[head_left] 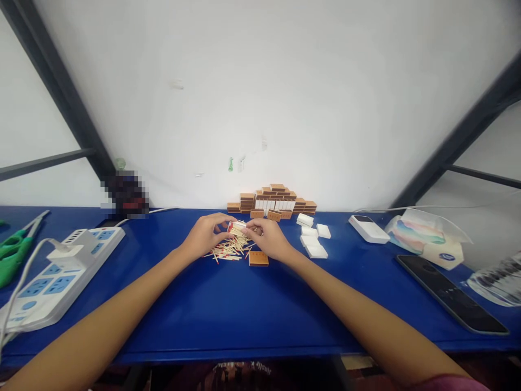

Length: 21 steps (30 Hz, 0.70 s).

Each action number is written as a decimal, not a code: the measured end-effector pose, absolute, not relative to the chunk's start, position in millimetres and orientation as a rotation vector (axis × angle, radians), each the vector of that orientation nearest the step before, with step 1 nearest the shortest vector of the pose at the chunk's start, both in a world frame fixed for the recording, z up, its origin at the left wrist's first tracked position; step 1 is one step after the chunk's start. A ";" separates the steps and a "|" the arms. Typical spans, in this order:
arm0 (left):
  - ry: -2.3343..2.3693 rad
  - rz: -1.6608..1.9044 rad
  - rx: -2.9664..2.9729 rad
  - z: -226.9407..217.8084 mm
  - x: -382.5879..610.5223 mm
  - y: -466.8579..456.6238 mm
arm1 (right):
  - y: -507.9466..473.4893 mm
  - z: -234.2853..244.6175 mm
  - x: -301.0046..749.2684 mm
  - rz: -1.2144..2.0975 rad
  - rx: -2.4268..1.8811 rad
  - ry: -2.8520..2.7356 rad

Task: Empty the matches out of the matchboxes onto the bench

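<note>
A white wall (285, 98) rises behind the blue tabletop (195, 320), meeting it along the back edge. A white power strip (44, 293) with blue sockets slants along the left edge toward the front-left corner, a white charger plugged into it. Against the middle of the back edge stands a stepped stack of matchboxes (278, 188), some laid flat, others on end. A dark smartphone (451, 293) lies near the front-right corner, with a clear plastic bottle (500, 279) beside it at the right edge. A tissue packet (419, 231) sits toward the back-right corner. Green-handled scissors (14, 252) lie at the left edge.

The left hand (203, 236) and right hand (269, 237) meet midway between the left and right edges, nearer the back edge than the front. Left thumb and fingers are clamped on the left end of a filled matchbox tray (237, 224); right thumb and fingers close on its right end, matches showing by the thumb. To the left of the tissue packet is a white device (368, 229) with a dark screen. Five white trays (316, 251) cluster right of the right hand. One matchbox (258, 259) lies frontward of the hands, beside a heap of loose red-tipped matches (228, 250) directly beneath them.
</note>
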State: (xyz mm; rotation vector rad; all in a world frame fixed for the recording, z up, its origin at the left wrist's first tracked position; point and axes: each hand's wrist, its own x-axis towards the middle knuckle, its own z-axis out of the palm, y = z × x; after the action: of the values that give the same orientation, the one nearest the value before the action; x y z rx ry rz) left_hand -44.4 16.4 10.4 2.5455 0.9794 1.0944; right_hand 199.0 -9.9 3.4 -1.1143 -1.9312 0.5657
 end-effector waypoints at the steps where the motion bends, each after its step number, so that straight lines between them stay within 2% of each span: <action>1: 0.982 1.093 2.573 9.5 -45.2 17.5 | -10.7 3.6 198.0 0.564 -1.120 -1.926; 21: 0.910 0.889 3.036 12.0 -58.0 23.1 | -9.3 -17.1 203.3 -0.034 -1.012 -2.203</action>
State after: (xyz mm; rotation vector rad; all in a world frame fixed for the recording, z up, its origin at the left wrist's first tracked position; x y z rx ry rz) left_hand -58.0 23.1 12.0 3.0362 0.9095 0.8894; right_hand 203.3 -9.3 -17.1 -1.0120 -2.2032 -0.0343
